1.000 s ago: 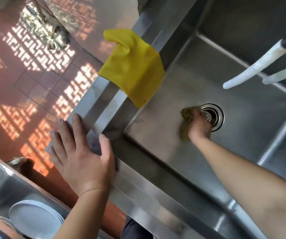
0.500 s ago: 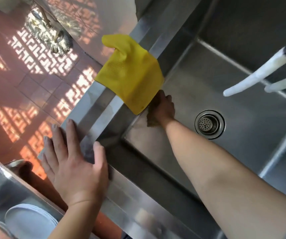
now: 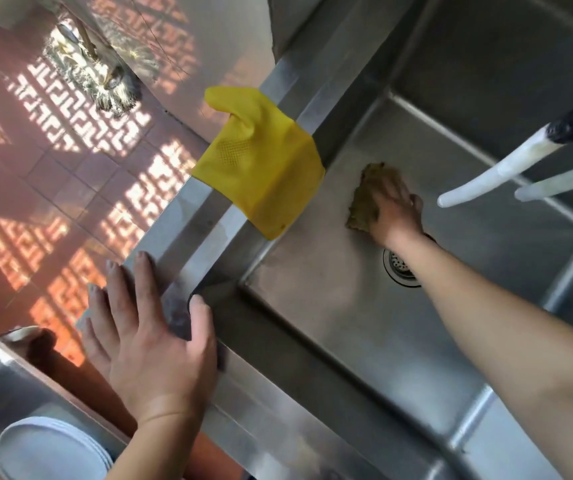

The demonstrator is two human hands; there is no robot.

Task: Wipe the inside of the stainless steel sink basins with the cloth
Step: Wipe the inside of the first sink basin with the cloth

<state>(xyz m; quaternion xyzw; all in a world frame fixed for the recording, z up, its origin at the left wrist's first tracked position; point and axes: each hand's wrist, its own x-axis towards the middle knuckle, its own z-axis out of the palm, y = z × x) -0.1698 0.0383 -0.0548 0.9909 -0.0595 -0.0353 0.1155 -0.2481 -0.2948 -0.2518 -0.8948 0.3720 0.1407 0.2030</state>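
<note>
Pressing cloth (image 3: 368, 199) — right hand (image 3: 394, 214) flat

No text, label, brand or number can be read anywhere — steel, glove and tiles alike.

Counted here: two hands, left hand (image 3: 153, 344) and right hand (image 3: 396, 216); one cloth (image 3: 368, 199); one sink basin (image 3: 330, 306); one drain (image 3: 399, 268); one yellow glove (image 3: 261, 171); two white spouts (image 3: 486, 178); one mop (image 3: 94, 74); some stacked plates (image 3: 49, 452), number unclear.
</note>
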